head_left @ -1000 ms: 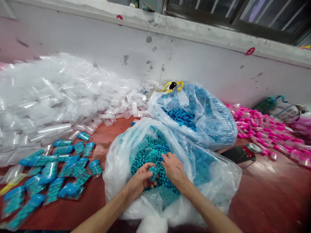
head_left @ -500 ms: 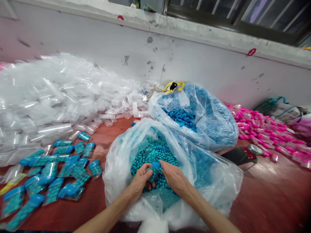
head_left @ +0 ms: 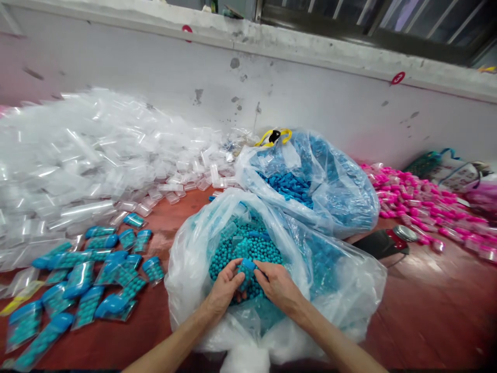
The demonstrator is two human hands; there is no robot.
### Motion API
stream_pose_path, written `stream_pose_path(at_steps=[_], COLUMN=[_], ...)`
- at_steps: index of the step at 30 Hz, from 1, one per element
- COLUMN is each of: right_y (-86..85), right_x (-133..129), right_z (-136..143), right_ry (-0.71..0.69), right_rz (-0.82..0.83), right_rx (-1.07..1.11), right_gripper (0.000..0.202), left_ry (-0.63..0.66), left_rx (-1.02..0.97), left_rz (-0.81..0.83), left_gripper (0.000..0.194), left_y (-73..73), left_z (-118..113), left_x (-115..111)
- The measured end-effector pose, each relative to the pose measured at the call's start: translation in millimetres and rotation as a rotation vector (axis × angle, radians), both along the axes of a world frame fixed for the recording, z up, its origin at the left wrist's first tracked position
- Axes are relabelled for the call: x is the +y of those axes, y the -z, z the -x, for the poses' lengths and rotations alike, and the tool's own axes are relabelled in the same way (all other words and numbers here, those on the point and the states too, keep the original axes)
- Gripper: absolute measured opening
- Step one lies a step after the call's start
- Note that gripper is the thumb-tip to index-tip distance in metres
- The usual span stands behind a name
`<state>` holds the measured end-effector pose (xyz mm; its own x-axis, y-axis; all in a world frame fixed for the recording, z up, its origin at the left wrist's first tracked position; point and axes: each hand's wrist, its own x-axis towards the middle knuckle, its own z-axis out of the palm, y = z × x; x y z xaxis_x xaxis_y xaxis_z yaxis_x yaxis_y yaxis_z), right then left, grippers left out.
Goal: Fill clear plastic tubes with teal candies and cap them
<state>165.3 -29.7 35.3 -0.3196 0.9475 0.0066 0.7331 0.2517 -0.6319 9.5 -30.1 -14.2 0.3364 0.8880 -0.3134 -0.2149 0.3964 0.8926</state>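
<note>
Over the open bag of beads, my left hand (head_left: 227,284) is closed around a small clear container (head_left: 244,274) that seems to hold teal balls. A blue cap (head_left: 249,263) sits at the container's upper end. The thumb and fingers of my right hand (head_left: 277,285) pinch that cap from the right. Below both hands, loose teal beads (head_left: 267,252) fill a clear plastic bag (head_left: 186,264) with its mouth folded wide. Part of the container is hidden by my left fingers.
Several bead-filled containers with blue caps (head_left: 79,280) lie at left on the red table (head_left: 427,311). Behind them rises a heap of clear empty containers (head_left: 97,155). A bag of blue caps (head_left: 289,186) stands behind; pink-capped containers (head_left: 419,199) and a dark device (head_left: 382,242) are at right.
My right fingers have closed from a flatter pose against the blue cap to a pinch on it. The cap has tilted slightly and shifted left. The view has moved a little.
</note>
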Motion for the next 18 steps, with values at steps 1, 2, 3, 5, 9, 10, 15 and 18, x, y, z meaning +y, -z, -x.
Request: stream_pose_path(at_steps=[1,2,3,5,9,10,15,18], right_y=[0.2,0.1,-0.2,-1.3,-2.6,-2.6,-3.8,-4.9], right_x=[0,1,1,3,4,4,3,2], right_z=[0,0,0,-1,-4,-4,-5,-5], right_ry=[0.007,0.011,0.013,0.009,0.049,0.066,0.116,0.106], right_rz=[0.006,0.019,0.035,0.063,0.125,0.151,0.28,0.278], right_rx=[-0.003,0.005,0.024,0.079,0.18,0.203,0.293,0.308], right_gripper=[0.027,0.027,0.028,0.029,0.028,0.028,0.024,0.022], left_ry=[0.01,0.021,0.032,0.048,0.069,0.077,0.11,0.074], left_rx=[-0.003,-0.008,-0.015,-0.035,-0.049,-0.045,-0.062,-0.041], left_rz=[0.005,0.012,0.02,0.038,0.043,0.036,0.027,-0.003], left_gripper=[0.067,0.069,0.071,0.075,0.078,0.078,0.072,0.061], left_y=[0.0,-0.3,-0.8,-2.2,-5.6,-6.5,-12.5,-16.4], left_z=[0,0,0,1,2,2,1,0], left_x=[0,0,0,-1,-1,-1,-2,-2])
